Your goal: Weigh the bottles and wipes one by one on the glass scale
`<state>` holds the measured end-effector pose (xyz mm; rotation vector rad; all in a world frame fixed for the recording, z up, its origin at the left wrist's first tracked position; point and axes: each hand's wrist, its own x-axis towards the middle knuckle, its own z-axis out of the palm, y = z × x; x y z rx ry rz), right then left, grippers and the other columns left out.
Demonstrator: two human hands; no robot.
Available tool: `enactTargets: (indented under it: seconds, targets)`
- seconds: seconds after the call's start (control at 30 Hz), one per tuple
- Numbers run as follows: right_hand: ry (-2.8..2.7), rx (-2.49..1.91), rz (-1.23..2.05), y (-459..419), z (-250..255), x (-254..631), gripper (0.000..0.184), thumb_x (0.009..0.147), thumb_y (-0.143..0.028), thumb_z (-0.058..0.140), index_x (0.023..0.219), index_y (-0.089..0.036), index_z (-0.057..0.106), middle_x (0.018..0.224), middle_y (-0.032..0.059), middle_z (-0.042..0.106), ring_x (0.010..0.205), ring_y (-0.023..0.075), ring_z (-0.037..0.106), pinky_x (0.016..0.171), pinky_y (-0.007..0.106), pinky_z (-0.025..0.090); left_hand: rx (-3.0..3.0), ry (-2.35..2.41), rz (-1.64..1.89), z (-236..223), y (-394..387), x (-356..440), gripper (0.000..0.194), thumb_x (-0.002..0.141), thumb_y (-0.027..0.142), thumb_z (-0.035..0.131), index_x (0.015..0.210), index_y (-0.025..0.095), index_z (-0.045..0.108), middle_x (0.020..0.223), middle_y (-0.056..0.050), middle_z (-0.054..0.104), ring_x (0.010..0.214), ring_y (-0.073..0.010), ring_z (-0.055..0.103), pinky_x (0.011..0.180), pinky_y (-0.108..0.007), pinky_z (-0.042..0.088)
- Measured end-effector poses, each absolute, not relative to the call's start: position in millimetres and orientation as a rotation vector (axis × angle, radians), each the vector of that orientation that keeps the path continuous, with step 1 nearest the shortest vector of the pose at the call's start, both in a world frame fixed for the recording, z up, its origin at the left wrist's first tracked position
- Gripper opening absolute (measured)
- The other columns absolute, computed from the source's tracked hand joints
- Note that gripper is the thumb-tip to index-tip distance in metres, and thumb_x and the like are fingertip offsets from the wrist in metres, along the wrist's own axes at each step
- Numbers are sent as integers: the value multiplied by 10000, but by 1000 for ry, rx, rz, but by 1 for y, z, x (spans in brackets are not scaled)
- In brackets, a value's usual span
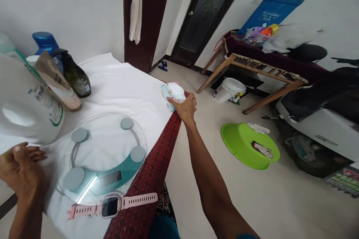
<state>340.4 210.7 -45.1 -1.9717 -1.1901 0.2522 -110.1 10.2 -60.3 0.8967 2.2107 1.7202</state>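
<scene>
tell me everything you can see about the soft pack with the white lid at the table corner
The soft pack looks like plastic film, pale blue-green and white with pink and reddish print too small to read. A smooth white oval lid, apparently closed, sits on its upper face. It is at the corner of the white cloth; whether it rests fully there is unclear. The right hand grips it, thumb along its near side.

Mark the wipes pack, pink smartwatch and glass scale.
Wipes pack (176, 90): head view, on its white lid.
Pink smartwatch (110, 206): head view, on its dark screen.
Glass scale (102, 156): head view, on its clear glass platform.
</scene>
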Motion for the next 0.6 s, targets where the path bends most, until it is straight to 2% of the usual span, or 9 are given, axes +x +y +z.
enactTargets:
  seconds: [0.1, 0.2, 0.3, 0.4, 0.5, 0.6]
  targets:
    - [-1216, -2069, 269, 227, -49, 331, 930, 607, -468, 928, 1388, -162, 526, 1480, 265, 603, 1371, 455, 563, 1169, 640, 419, 736, 2155, 1947, -66, 18, -117, 290, 871, 518, 664, 837, 257, 542, 660, 79, 607, 537, -127, 544, 515, -274, 469]
    - [-1226, -2076, 241, 225, -48, 329, 761, 695, -378, 843, 1350, -127, 547, 1446, 277, 624, 1334, 421, 595, 1155, 587, 442, 699, 2175, 1943, -73, 23, -122, 297, 926, 491, 670, 880, 243, 513, 700, 62, 633, 530, -128, 535, 509, -272, 468]
    - [-1205, -2059, 261, 211, -49, 334, 704, 696, -422, 837, 1282, -119, 594, 1351, 257, 673, 1235, 399, 637, 1097, 552, 484, 714, 2210, 1897, -78, 20, -123, 272, 1009, 475, 625, 964, 220, 542, 756, 38, 647, 584, -128, 570, 567, -275, 484]
    - [-1097, -1929, 334, 184, -53, 334, 637, 633, -486, 877, 1130, -153, 659, 1128, 152, 727, 991, 313, 667, 922, 470, 549, 765, 2209, 1871, -79, 17, -120, 281, 1047, 475, 588, 1025, 196, 564, 803, 25, 644, 637, -129, 590, 653, -286, 501]
    - [-1165, -1688, 465, 143, -49, 318, 598, 616, -553, 881, 1029, -176, 670, 940, 58, 703, 783, 218, 599, 729, 388, 531, 764, 2222, 1871, -77, 15, -117, 270, 1053, 464, 571, 1041, 195, 556, 818, 15, 647, 652, -141, 597, 694, -301, 513]
    - [-1394, -1471, 583, 95, -29, 281, 590, 620, -594, 905, 986, -197, 669, 875, 16, 684, 726, 177, 552, 665, 343, 498, 789, 2264, 1843, -76, 15, -116, 284, 1053, 492, 551, 1034, 208, 538, 836, 3, 661, 682, -163, 620, 738, -324, 531]
